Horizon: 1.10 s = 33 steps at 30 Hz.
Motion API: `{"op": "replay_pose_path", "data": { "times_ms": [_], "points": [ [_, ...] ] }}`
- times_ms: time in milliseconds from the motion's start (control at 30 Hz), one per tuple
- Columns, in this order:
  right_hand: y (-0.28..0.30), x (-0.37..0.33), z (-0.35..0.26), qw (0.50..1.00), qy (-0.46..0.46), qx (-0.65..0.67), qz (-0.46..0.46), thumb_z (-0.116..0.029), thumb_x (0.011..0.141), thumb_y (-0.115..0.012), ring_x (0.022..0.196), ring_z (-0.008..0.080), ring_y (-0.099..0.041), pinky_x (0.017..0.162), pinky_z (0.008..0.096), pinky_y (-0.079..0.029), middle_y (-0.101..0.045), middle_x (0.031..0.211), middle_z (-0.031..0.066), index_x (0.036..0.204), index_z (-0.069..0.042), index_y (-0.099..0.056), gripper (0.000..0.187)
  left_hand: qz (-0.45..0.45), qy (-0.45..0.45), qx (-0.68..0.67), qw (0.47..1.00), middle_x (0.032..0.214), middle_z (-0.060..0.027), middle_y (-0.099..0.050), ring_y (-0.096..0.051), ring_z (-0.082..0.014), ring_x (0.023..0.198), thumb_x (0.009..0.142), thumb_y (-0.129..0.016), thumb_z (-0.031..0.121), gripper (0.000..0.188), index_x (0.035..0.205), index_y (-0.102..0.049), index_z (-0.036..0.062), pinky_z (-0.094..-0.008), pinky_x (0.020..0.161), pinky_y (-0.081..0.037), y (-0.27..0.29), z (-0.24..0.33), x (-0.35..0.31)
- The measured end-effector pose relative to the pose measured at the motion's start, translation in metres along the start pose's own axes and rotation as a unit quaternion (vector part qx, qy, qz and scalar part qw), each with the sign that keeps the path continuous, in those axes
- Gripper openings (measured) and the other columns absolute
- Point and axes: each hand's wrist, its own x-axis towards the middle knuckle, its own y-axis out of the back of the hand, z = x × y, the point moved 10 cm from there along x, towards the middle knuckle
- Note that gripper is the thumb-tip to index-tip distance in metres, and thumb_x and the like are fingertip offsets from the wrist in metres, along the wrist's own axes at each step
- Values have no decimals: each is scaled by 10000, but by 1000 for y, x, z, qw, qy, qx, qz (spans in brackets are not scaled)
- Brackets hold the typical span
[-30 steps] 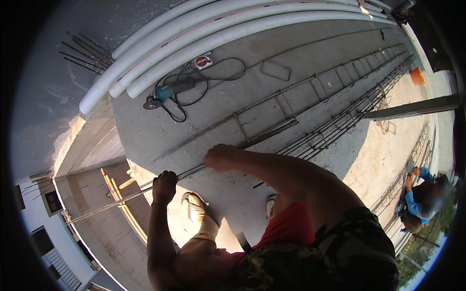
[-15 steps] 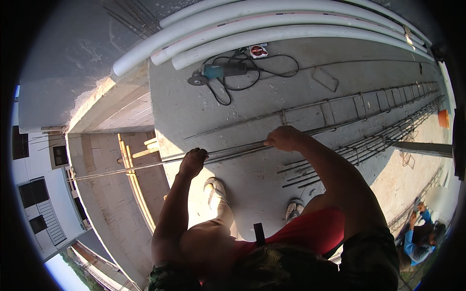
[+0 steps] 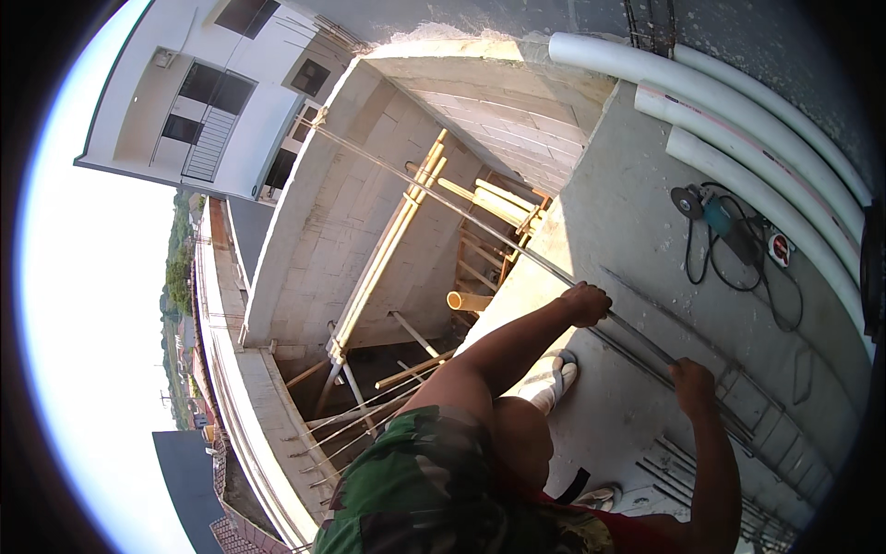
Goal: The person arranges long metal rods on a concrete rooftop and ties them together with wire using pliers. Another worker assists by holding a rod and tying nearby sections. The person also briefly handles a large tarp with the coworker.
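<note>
Beyond the edge of the concrete slab (image 3: 628, 198) I see one block-walled opening (image 3: 314, 231); on the slab I count four white pipes (image 3: 628, 62). Slim steel rods (image 3: 551, 268) — bunched too tightly for me to number — run from over the opening, upper left, to lower right. Near the pipes lies one grinder (image 3: 729, 229). Two hands, apart, are wrapped round the rods — left hand (image 3: 588, 305) nearer the opening, right hand (image 3: 692, 383) farther from it. Smallest, one tape measure (image 3: 780, 250).

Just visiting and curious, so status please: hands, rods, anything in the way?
Left hand and right hand closed on long metal rods. Rods reach past edge of concrete floor. Angle grinder lies apart, seemingly not in the way.
</note>
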Motion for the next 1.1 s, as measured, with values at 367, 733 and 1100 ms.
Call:
{"op": "replay_pose_path", "data": {
  "times_ms": [367, 733, 1100],
  "points": [
    [-46, 93, -72, 986, 93, -81, 108, -249, 847, -587, 858, 255, -597, 739, 391, -468, -601, 863, 104, 881, -65, -620, 190, 139, 138, 74, 978, 960, -168, -571, -515, -345, 959, 827, -563, 140, 110, 884, -557, 46, -453, 871, -386, 18, -130, 2],
    [-93, 120, -51, 994, 65, -29, 77, -302, 851, -604, 887, 261, -628, 776, 395, -485, -629, 913, 123, 973, -45, -564, 287, 108, 169, 118, 973, 1019, -128, -550, -513, -317, 1035, 809, -491, 40, 192, 980, -569, 81, -436, 891, -403, 10, -149, 14],
    [-89, 103, 13, 996, 54, -7, 68, -266, 838, -614, 897, 300, -625, 794, 423, -480, -637, 899, 131, 919, -44, -585, 238, 20, 300, 163, 940, 1281, -55, -497, -399, -264, 1265, 796, -498, 101, 456, 1249, -490, 154, -518, 1055, -279, 26, -233, -13]
  ]
}}
